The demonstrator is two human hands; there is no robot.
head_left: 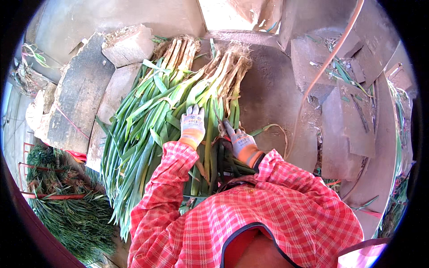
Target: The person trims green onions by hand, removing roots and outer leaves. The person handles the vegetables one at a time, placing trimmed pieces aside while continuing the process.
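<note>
A large heap of long green onions (144, 120) lies before me, with pale stalks and brown roots at the far end and green leaves toward me. My left hand (193, 126), in a grey and orange work glove, rests palm down on the leaves near the stalks. My right hand (240, 140), gloved alike, is at the heap's right edge, closed around the handle of a thin tool, seemingly a knife (219, 121), its dark blade angled toward the stalks. The fingertips of the right hand are partly hidden by the leaves.
A pale stone block (128, 45) and a worn board (77, 97) stand left of the heap. Bound green bundles (72, 214) lie lower left. A brown hose or cord (317, 80) crosses the right side, near broken slabs (340, 130) with leaf scraps.
</note>
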